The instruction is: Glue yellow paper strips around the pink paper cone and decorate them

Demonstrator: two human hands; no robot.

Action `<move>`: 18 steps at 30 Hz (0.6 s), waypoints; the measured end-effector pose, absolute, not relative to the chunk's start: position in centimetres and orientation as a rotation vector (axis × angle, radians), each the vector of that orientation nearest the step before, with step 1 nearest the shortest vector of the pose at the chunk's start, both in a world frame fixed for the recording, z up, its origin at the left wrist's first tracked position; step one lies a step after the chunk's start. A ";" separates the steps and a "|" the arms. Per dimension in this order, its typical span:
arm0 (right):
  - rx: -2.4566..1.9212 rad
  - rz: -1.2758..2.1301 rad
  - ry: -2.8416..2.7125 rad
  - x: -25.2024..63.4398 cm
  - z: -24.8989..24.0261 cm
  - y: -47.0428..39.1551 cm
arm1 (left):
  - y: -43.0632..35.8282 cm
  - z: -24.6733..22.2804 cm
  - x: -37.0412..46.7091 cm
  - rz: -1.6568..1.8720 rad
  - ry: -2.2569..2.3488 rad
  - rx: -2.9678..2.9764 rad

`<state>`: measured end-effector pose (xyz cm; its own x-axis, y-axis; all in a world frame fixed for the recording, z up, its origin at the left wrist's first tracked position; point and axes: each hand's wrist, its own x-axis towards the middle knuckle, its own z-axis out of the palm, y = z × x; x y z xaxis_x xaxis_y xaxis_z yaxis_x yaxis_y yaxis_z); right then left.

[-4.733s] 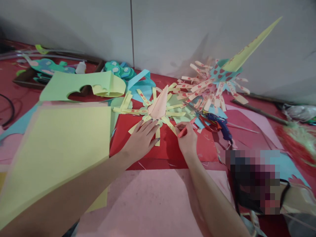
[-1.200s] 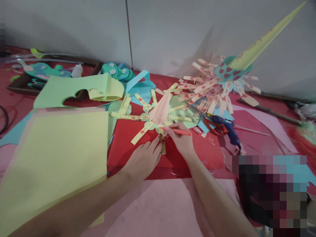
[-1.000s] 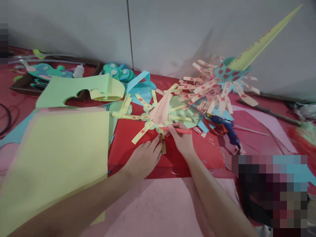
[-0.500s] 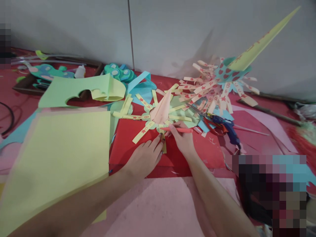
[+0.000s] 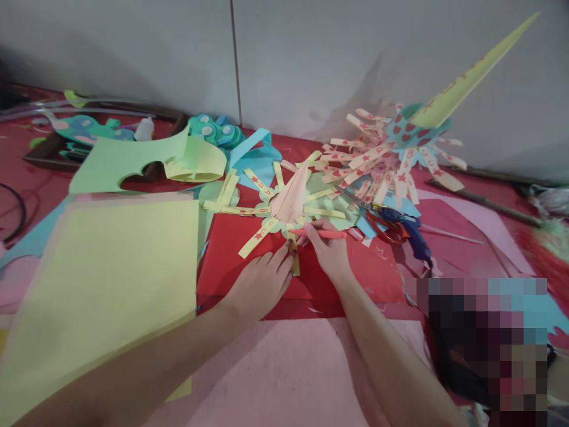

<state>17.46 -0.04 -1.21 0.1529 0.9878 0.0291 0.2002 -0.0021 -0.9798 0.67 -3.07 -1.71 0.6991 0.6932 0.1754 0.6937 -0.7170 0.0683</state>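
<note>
A pink paper cone stands on a green scalloped base with yellow paper strips around it, several marked with red letters and stars. My right hand is closed around a red marker, its tip at the front yellow strip below the cone. My left hand lies flat with fingers stretched, fingertips on that same strip. Under both is a red sheet; the exact contact of the marker tip is too small to make out.
At left lie a large yellow sheet and a cut green sheet. A finished-looking paper hat with a tall yellow cone stands at back right. Red-handled scissors and a blue glue gun lie right of my hands.
My hands and the marker stay almost exactly where they were. The green sheet's upper right corner at the back left has shifted slightly.
</note>
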 end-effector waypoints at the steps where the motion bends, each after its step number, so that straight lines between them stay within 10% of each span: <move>1: -1.420 0.977 -1.240 17.4 -1.2 0.0 | -3.1 -1.7 0.7 -0.306 -1.180 -2.893; 18: -1.419 0.999 -1.257 17.3 -1.0 0.0 | -3.0 -1.8 0.7 -0.301 -1.198 -2.903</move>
